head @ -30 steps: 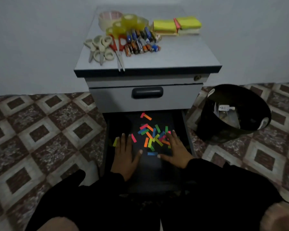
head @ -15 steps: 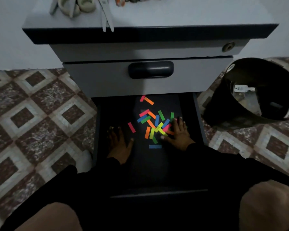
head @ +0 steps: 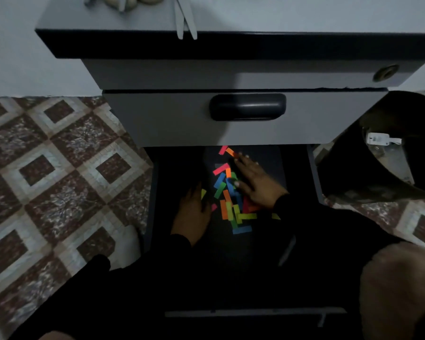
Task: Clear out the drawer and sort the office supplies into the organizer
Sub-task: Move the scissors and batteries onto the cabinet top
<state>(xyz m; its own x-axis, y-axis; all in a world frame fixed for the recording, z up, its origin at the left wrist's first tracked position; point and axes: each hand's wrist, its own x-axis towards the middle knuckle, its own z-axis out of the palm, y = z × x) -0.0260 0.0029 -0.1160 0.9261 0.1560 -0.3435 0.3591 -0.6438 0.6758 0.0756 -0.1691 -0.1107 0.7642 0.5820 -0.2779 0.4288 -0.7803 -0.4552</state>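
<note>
Since 0.5 s ago my right hand (head: 257, 182) reached further back in the drawer (head: 268, 253), raking colored paper strips (head: 231, 200) fwd; left hand (head: 194, 212) flat beside pile. Both spread wide, holding nothing. Strips remain in drawer, unsorted; organizer not visible.

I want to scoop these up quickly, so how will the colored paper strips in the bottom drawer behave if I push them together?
The colored paper strips look thin and flat, so they probably slide easily across the drawer floor. They likely weigh almost nothing and may scatter. Lying flush, they could resist pinching; the right hand may need to bunch them first.
</note>
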